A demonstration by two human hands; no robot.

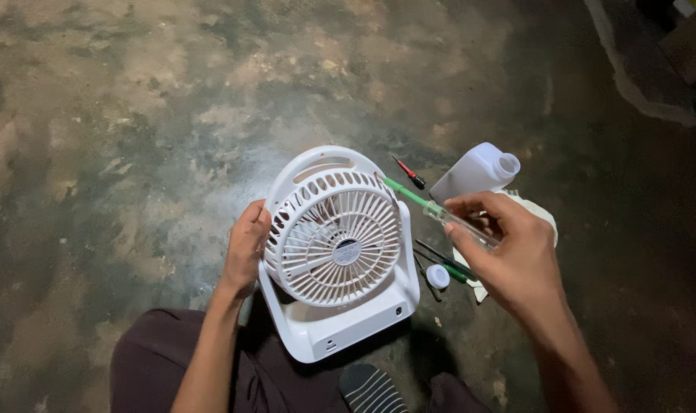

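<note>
Seated person, viewed from above, working on a bare concrete floor (133, 115).

Left hand (246, 246): fingers curled around the left rim of a small white desk fan (338, 252), clamped there to steady the unit. The fan stands upright on its base between the knees, front grille tilted up toward the camera, so the face of the grille is open to access.

Right hand (516, 248): closed on the clear handle of a screwdriver (440, 214) with a green shaft. The shaft angles up and left; its tip sits at the upper right edge of the grille, touching or just beside it. Contact cannot be confirmed.

Surroundings: a white plastic bottle (476, 172), uncapped, lies on its side to the right of the fan, partly on a pale cloth (543, 218). A small white cap (437, 276) lies near the fan's base. A short red-handled screwdriver (409, 173) lies just behind the fan. Further thin tools (449, 264), one green-handled, lie beneath the right hand, within easy reach.
</note>
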